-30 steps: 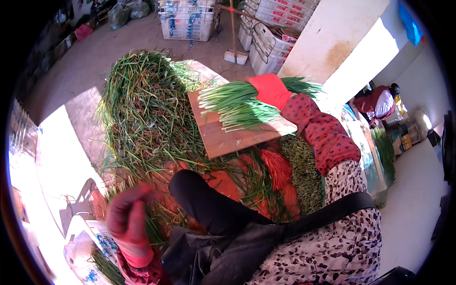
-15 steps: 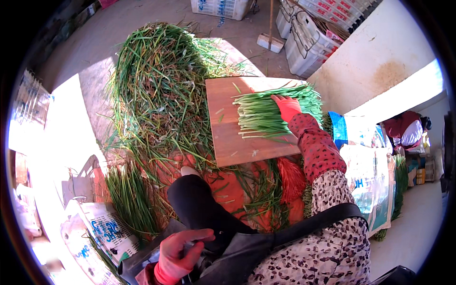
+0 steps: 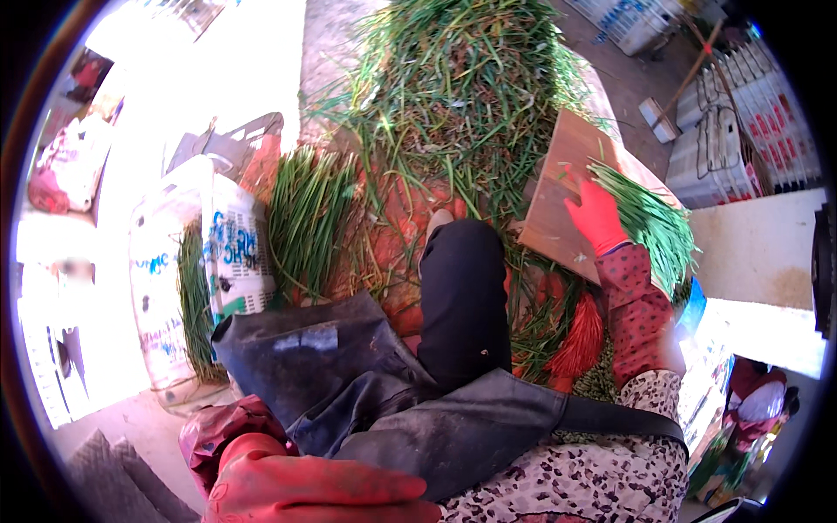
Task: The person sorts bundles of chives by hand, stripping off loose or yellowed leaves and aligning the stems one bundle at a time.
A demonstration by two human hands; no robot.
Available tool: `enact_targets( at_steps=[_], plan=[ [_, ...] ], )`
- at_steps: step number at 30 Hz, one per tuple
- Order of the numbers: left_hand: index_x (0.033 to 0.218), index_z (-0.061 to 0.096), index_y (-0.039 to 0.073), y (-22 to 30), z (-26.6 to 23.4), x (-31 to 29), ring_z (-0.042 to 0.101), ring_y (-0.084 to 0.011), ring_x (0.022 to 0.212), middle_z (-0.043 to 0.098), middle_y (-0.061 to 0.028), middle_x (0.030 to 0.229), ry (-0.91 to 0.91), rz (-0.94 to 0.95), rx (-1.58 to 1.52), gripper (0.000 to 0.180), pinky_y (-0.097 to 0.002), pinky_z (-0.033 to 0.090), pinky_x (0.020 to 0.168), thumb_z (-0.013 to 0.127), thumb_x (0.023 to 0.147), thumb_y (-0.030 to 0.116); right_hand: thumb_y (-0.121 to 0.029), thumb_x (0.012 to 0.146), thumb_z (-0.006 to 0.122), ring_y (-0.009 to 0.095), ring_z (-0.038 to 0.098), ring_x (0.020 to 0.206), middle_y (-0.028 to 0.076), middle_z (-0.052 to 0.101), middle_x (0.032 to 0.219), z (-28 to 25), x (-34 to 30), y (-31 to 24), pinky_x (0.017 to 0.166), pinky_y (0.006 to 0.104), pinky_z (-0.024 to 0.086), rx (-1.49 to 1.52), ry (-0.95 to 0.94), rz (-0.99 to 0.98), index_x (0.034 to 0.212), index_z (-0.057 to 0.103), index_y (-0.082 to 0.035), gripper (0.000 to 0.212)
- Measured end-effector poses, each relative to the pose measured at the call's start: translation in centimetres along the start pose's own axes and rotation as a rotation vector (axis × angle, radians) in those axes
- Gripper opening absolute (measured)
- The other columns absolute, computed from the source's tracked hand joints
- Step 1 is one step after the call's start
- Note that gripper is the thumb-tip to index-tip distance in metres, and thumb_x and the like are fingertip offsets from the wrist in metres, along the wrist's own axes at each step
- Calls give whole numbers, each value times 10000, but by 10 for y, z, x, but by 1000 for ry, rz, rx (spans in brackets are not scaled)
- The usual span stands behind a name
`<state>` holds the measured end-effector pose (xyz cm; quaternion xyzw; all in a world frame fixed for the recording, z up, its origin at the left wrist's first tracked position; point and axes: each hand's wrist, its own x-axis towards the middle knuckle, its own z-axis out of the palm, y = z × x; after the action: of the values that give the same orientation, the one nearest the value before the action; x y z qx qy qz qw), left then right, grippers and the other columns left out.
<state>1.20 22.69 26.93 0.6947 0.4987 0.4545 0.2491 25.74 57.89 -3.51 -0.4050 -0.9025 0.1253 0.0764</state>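
Observation:
Both my hands wear red rubber gloves. My right hand (image 3: 597,213) rests over the wooden board (image 3: 558,187) with its thumb and fingers apart. Beside it, along the board's right side, lies a loose bundle of green chives (image 3: 645,218); the fingers are at its near-left edge, not wrapped round it. My left hand (image 3: 318,488) is low in the picture over my dark apron (image 3: 375,375), its fingers stretched out with nothing visible in them. Its lower part is cut off by the picture's edge. Red ties (image 3: 580,336) hang or lie below the board.
A big heap of loose green and brown leaves (image 3: 453,96) lies beyond my knee. More chives (image 3: 309,222) stand at the left next to a white plastic crate (image 3: 235,253). A broom (image 3: 658,120) and wire-handled crates (image 3: 711,144) are at the far right. Another person (image 3: 754,405) is at the right.
The view has swung left, so the board and heap appear farther right and up. My right hand has slid off the top of the chives to their side. My left hand has come nearer the camera.

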Motion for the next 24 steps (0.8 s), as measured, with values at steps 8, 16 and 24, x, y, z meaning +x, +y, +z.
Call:
enact_targets(
  at_steps=[8, 16, 24],
  plan=[
    [827, 635, 14, -54, -19, -54, 656, -263, 695, 664, -120, 786, 350, 198, -104, 199, -400, 568, 681, 706, 757, 186, -234, 807, 563, 277, 615, 1012, 142, 633, 1109, 114, 50, -153, 871, 357, 482, 405, -516, -223, 1222, 554, -95, 438],
    [996, 586, -32, -299, -2, -81, 638, -177, 789, 647, -110, 878, 879, -828, -475, 138, -282, 527, 736, 497, 891, -39, -200, 814, 541, 328, 621, 925, 117, 647, 1023, 236, 107, -240, 815, 413, 493, 270, -592, -416, 1111, 592, -111, 313],
    [1071, 610, 19, -529, 86, -155, 573, -98, 867, 632, -21, 960, 768, -1110, -512, 261, -230, 456, 788, 589, 812, -9, -135, 757, 579, 281, 651, 836, 94, 637, 1003, 385, 150, -274, 684, 424, 523, 86, -507, -704, 1078, 606, -120, 323]
  ],
)
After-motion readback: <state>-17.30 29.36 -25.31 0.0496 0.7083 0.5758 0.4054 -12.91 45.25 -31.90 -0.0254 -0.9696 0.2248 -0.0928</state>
